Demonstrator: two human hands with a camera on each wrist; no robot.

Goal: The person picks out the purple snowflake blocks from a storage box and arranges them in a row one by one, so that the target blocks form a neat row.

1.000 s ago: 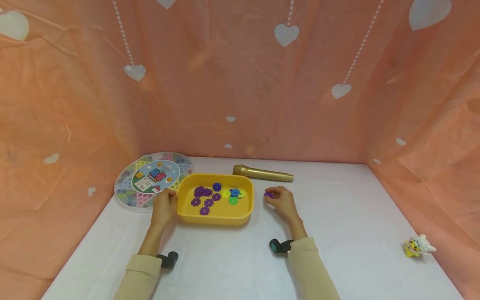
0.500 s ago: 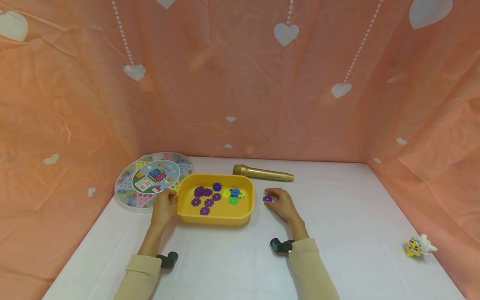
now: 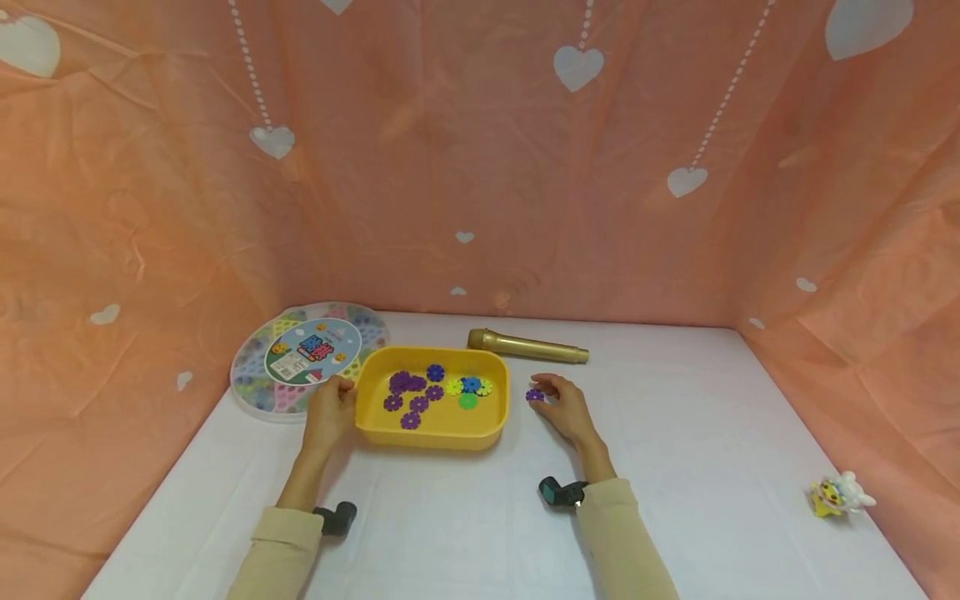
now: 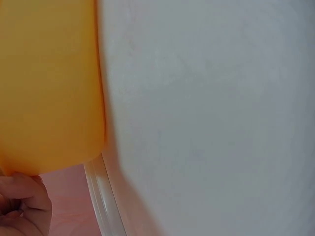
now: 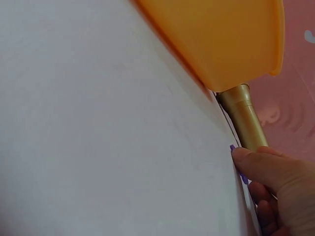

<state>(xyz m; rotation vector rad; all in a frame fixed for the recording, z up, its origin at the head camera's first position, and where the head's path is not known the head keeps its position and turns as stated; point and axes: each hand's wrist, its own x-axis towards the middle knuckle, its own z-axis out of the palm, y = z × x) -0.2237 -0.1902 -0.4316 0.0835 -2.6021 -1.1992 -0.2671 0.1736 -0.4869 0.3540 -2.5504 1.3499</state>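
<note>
A yellow plastic basin (image 3: 427,440) stands on the white table, with purple, blue, green and yellow snowflake discs inside. My left hand (image 3: 328,415) holds the basin's left end; in the left wrist view its curled fingers (image 4: 29,194) are right at the rim. Beyond the basin's right end, my right hand (image 3: 566,408) pinches a purple snowflake disc (image 3: 534,396) low over the table. From the right wrist, that disc (image 5: 244,178) shows nearly edge-on at the thumb, its far part hidden by the hand.
Behind the basin lies a gold microphone (image 3: 528,346). A round game board in clear packaging (image 3: 258,367) sits at the back left, close to my left hand. Near the right table edge stands a small yellow and white figurine (image 3: 836,494). Orange cloth (image 3: 510,183) encloses the table.
The purple disc in my right fingers has turned from nearly edge-on to showing its face in the head view. My left hand and the basin stay put.
</note>
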